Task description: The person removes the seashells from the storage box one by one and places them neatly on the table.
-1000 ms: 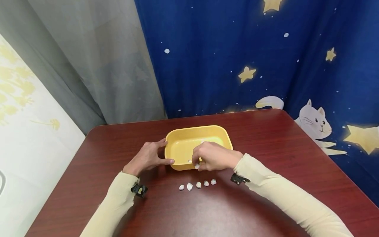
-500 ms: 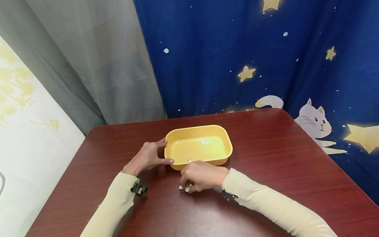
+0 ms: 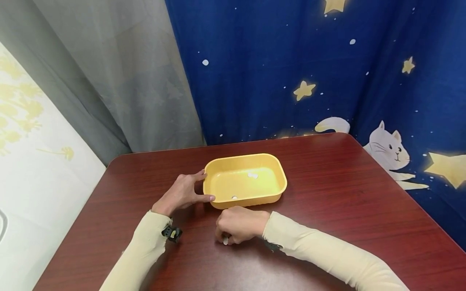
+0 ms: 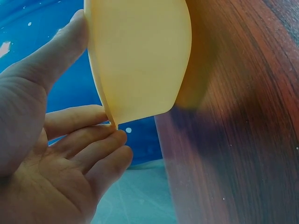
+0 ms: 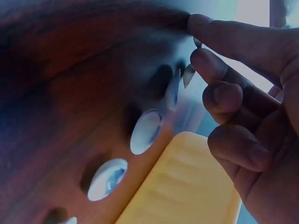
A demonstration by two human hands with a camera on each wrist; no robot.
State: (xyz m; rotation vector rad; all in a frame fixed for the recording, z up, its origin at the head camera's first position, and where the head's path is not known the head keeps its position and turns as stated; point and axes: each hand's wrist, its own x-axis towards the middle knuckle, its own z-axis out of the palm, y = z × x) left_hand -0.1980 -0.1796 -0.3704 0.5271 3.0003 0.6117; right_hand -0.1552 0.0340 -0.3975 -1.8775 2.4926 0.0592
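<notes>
In the head view my left hand (image 3: 180, 194) holds the near-left end of a yellow plastic basin (image 3: 247, 197). Its thumb and fingertips lie on the rim, spread apart, as the left wrist view also shows. My right hand (image 3: 240, 224), in front of the basin, pinches a small white seashell (image 3: 225, 241) between thumb and index finger, low at the tabletop. Beside it, in the right wrist view, a row of several seashells (image 5: 146, 132) lies on the table; the hand hides them in the head view. A few white shells (image 3: 253, 176) lie inside the basin.
The dark red wooden table (image 3: 320, 190) stretches out on every side of the basin. Behind it hang a grey curtain (image 3: 127, 81) and a blue star-patterned curtain (image 3: 255, 81). Each wrist wears a black strap, the left strap (image 3: 171, 233) showing clearly.
My right hand has moved from the basin's near rim down and left to the tabletop, carrying a shell to the left end of the row. The left hand and basin stay put.
</notes>
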